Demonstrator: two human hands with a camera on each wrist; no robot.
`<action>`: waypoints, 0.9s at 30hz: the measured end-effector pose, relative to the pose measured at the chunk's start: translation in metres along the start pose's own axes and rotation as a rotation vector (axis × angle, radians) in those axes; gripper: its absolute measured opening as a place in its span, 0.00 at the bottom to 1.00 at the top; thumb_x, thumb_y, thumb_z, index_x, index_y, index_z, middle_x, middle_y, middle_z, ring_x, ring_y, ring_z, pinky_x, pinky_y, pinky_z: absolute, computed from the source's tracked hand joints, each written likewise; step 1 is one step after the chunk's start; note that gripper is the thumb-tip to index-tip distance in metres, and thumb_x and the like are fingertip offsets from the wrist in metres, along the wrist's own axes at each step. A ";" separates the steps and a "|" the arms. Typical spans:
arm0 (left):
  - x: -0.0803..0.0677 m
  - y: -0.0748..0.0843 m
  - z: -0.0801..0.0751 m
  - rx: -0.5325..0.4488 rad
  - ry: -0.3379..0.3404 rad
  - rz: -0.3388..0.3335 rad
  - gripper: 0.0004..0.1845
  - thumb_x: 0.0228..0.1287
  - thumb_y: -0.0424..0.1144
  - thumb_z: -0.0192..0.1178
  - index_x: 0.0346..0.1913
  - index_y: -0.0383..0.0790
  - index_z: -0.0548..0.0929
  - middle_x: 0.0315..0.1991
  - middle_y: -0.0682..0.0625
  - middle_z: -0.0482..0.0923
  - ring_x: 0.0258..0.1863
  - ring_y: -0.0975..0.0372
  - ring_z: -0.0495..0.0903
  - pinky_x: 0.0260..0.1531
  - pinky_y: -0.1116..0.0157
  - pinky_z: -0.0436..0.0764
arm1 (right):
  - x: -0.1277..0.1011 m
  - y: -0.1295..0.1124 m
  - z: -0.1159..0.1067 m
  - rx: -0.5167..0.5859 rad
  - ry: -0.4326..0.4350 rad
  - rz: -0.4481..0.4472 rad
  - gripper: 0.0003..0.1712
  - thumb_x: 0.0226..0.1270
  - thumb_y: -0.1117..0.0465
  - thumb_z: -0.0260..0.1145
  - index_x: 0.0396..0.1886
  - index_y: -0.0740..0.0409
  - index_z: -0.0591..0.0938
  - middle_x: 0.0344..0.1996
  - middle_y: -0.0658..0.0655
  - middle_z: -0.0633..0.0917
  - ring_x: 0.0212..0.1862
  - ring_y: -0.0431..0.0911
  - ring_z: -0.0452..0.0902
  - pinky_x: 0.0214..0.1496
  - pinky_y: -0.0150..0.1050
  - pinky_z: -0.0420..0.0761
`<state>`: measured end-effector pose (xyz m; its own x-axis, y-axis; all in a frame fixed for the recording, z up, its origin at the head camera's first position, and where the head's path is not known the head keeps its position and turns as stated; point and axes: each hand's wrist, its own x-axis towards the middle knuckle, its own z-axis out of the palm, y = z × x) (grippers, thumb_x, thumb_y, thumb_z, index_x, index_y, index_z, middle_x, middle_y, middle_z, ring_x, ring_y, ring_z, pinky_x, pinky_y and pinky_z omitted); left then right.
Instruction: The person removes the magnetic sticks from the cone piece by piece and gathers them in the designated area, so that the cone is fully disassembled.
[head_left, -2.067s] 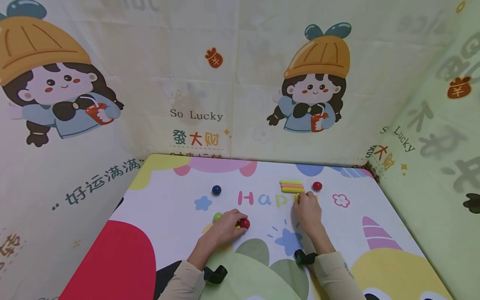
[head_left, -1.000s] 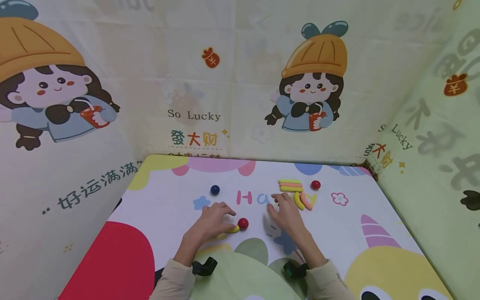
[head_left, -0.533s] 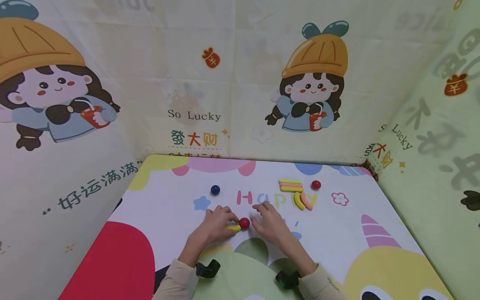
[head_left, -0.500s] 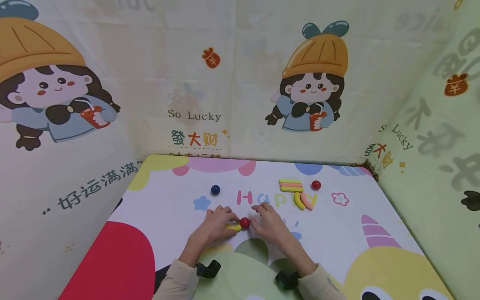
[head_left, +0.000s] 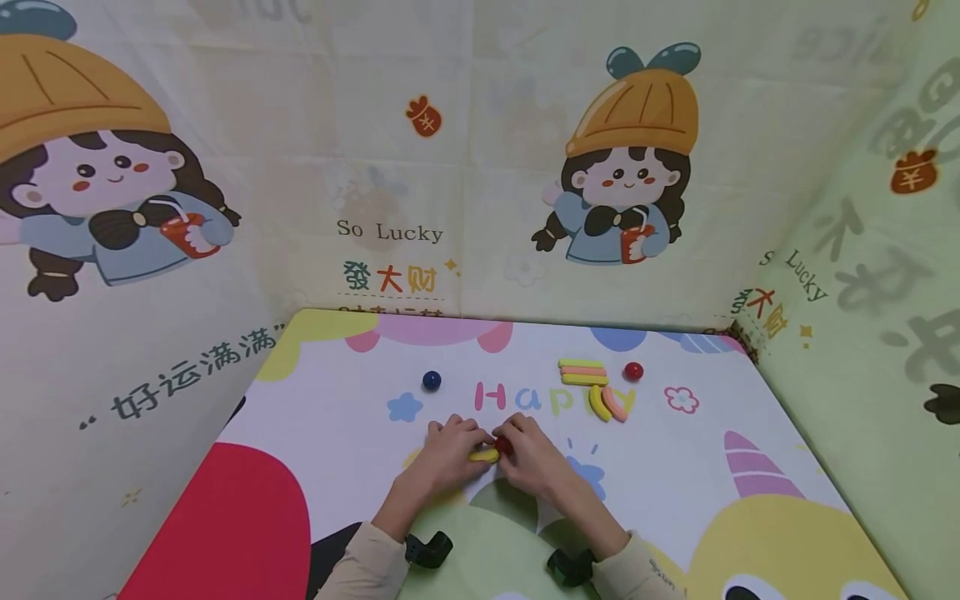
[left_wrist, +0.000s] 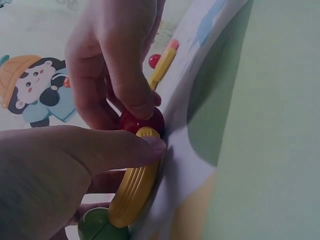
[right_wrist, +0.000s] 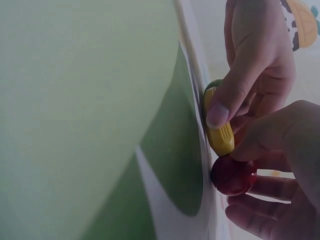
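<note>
My left hand (head_left: 447, 454) pinches a curved yellow magnetic-toy bar (left_wrist: 134, 190) between thumb and fingers. A green ball (left_wrist: 100, 226) sits at the bar's near end in the left wrist view; the head view hides it behind the hand. At the bar's other end is a glossy red ball (right_wrist: 233, 176), right against the tip. My right hand (head_left: 534, 458) has its thumb and fingers round that red ball, covering most of it in the head view. Both hands are close together, low over the front middle of the table.
A dark blue ball (head_left: 431, 381) lies behind the left hand. At the back right are several straight bars (head_left: 583, 372) side by side, a second red ball (head_left: 633, 372), a curved yellow bar (head_left: 599, 403) and a curved pink bar (head_left: 615, 405). A printed cloth covers the table (head_left: 337, 467).
My right hand left the curved bars at the back right, came left and forward, and took hold of the red ball. The left hand, yellow bar and red ball shifted slightly right.
</note>
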<state>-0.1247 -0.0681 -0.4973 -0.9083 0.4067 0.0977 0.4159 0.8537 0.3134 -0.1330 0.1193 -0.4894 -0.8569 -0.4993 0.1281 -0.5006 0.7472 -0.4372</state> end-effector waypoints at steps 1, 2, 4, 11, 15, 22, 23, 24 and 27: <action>0.000 0.000 0.000 -0.004 0.001 -0.001 0.13 0.62 0.48 0.68 0.49 0.51 0.88 0.44 0.56 0.83 0.47 0.58 0.73 0.50 0.44 0.69 | 0.000 0.000 0.000 0.000 -0.003 -0.001 0.21 0.62 0.57 0.72 0.55 0.54 0.82 0.51 0.52 0.80 0.52 0.44 0.71 0.56 0.41 0.82; 0.000 0.001 0.001 -0.008 0.001 -0.003 0.13 0.63 0.48 0.68 0.48 0.52 0.88 0.44 0.56 0.84 0.47 0.58 0.73 0.51 0.45 0.68 | -0.001 0.000 0.000 -0.002 -0.007 -0.003 0.21 0.62 0.57 0.72 0.54 0.54 0.82 0.51 0.51 0.80 0.52 0.44 0.71 0.56 0.41 0.82; 0.000 0.001 0.001 -0.015 0.004 -0.001 0.12 0.63 0.48 0.68 0.47 0.52 0.89 0.44 0.57 0.84 0.46 0.59 0.73 0.50 0.45 0.68 | -0.001 0.000 0.000 -0.006 -0.015 -0.004 0.20 0.61 0.57 0.72 0.54 0.53 0.82 0.50 0.51 0.80 0.51 0.44 0.71 0.56 0.41 0.82; 0.000 0.000 0.001 -0.031 0.000 0.006 0.11 0.62 0.48 0.69 0.46 0.51 0.90 0.43 0.57 0.84 0.45 0.60 0.73 0.49 0.47 0.67 | -0.002 0.002 0.002 -0.008 -0.027 0.000 0.19 0.61 0.56 0.73 0.53 0.50 0.83 0.48 0.49 0.80 0.50 0.42 0.71 0.56 0.40 0.82; -0.001 0.001 0.001 -0.029 -0.003 0.002 0.11 0.62 0.48 0.69 0.46 0.51 0.90 0.43 0.56 0.84 0.45 0.60 0.72 0.49 0.47 0.67 | -0.001 0.004 0.003 0.007 -0.019 -0.004 0.18 0.61 0.57 0.73 0.52 0.50 0.84 0.48 0.50 0.80 0.50 0.43 0.71 0.56 0.40 0.82; -0.002 0.002 0.000 -0.046 -0.003 0.010 0.12 0.62 0.47 0.69 0.48 0.51 0.90 0.43 0.56 0.84 0.44 0.60 0.72 0.46 0.49 0.66 | -0.002 0.006 0.004 0.043 -0.019 0.018 0.19 0.61 0.58 0.73 0.52 0.53 0.83 0.48 0.51 0.80 0.49 0.43 0.72 0.55 0.41 0.83; -0.002 0.002 0.000 -0.047 -0.002 0.011 0.12 0.62 0.46 0.69 0.48 0.51 0.90 0.42 0.56 0.84 0.43 0.60 0.72 0.46 0.50 0.66 | -0.002 0.006 0.004 0.052 -0.018 0.021 0.19 0.61 0.59 0.73 0.52 0.53 0.83 0.48 0.52 0.80 0.49 0.44 0.72 0.55 0.42 0.83; -0.002 0.002 0.000 -0.048 -0.002 0.011 0.12 0.62 0.46 0.69 0.48 0.51 0.90 0.42 0.56 0.84 0.43 0.60 0.72 0.46 0.50 0.66 | -0.002 0.006 0.004 0.057 -0.017 0.023 0.19 0.61 0.59 0.73 0.52 0.54 0.83 0.47 0.52 0.80 0.49 0.44 0.72 0.54 0.42 0.83; -0.002 0.002 0.000 -0.045 -0.004 0.008 0.12 0.63 0.47 0.69 0.48 0.52 0.90 0.43 0.56 0.84 0.44 0.60 0.72 0.46 0.51 0.66 | -0.001 0.007 0.004 0.070 -0.015 0.030 0.19 0.61 0.60 0.73 0.52 0.54 0.83 0.47 0.53 0.80 0.49 0.45 0.72 0.54 0.42 0.83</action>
<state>-0.1223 -0.0669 -0.4971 -0.9047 0.4150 0.0962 0.4207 0.8349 0.3549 -0.1348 0.1235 -0.4960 -0.8692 -0.4840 0.1007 -0.4644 0.7295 -0.5021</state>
